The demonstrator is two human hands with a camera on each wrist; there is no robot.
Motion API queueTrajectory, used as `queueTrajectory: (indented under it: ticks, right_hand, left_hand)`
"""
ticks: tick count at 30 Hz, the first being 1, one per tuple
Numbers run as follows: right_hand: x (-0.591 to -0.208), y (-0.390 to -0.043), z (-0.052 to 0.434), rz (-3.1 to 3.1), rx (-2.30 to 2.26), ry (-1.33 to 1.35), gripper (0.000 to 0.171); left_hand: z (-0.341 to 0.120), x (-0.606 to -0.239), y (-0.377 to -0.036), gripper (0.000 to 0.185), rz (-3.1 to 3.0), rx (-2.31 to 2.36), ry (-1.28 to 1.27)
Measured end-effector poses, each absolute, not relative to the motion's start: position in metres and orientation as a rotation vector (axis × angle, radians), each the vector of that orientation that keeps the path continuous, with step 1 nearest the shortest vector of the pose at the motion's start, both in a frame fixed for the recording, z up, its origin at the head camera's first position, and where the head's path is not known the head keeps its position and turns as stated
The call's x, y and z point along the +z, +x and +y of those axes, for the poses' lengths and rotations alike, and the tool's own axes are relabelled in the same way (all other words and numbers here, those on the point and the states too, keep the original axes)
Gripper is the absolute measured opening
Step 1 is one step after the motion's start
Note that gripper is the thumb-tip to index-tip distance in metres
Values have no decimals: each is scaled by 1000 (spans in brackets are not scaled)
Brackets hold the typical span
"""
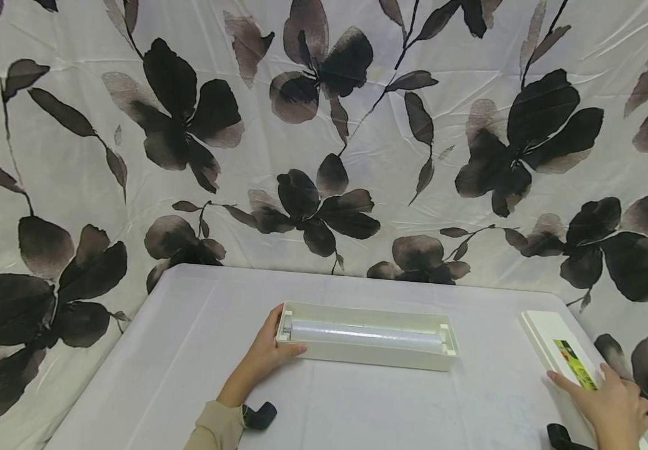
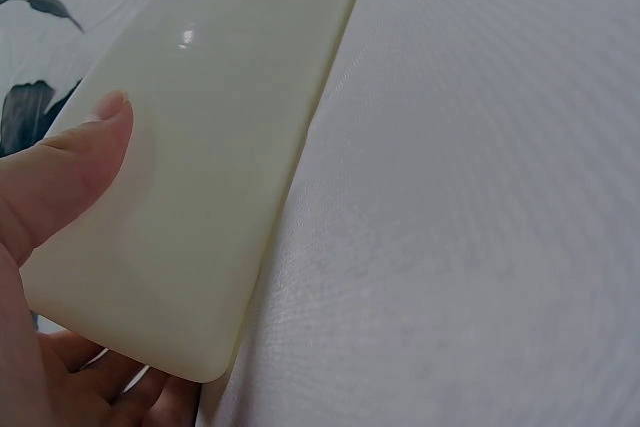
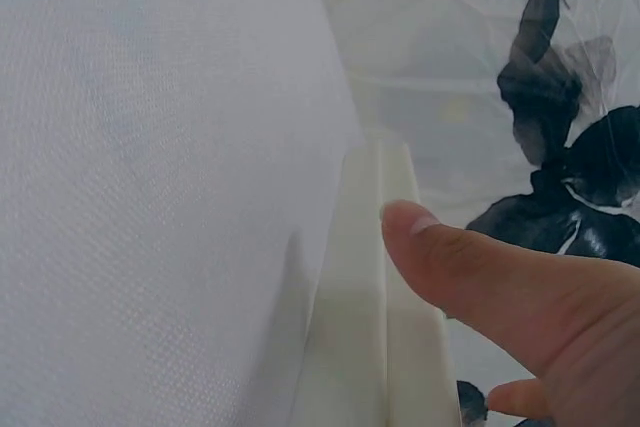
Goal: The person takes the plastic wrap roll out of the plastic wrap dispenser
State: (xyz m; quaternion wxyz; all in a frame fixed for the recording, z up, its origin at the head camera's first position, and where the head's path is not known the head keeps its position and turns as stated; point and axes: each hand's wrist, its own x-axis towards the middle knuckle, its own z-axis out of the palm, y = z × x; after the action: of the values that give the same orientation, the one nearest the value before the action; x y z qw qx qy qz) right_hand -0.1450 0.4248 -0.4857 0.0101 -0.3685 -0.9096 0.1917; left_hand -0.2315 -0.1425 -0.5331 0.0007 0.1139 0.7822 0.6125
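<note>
A long cream dispenser box (image 1: 368, 356) lies across the middle of the white table (image 1: 200, 350), with a roll of clear film (image 1: 365, 335) inside it. My left hand (image 1: 276, 347) grips the box's left end, thumb along the front wall and fingers round the end. In the left wrist view the thumb (image 2: 80, 167) lies on the box's smooth wall (image 2: 220, 147), with fingers below. A cream lid (image 1: 548, 340) with a green label lies at the right edge. My right hand (image 1: 610, 403) holds its near end, with the thumb (image 3: 470, 267) on the lid's edge (image 3: 370, 327).
A cloth printed with dark flowers (image 1: 324, 125) hangs behind and around the table. The table's right edge (image 1: 588, 312) runs just beside the lid. Black wrist straps (image 1: 259, 415) show at both forearms.
</note>
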Motion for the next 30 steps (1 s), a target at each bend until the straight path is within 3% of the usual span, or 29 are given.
queueTrajectory:
  ticks: [11,18,30]
  right_hand:
    - [-478,-148,419,-2756,648,-1095,108]
    - [-464,-147,408,-2678,715,-984,94]
    - [-444,-159,397,-2684,695,-782,73]
  left_hand:
    - [-143,-529,-225,95,2477,1904,356]
    - [-138,-502,-212,91,2479,1901,383]
    - [-139,-501,-212,94,2463,1905,363]
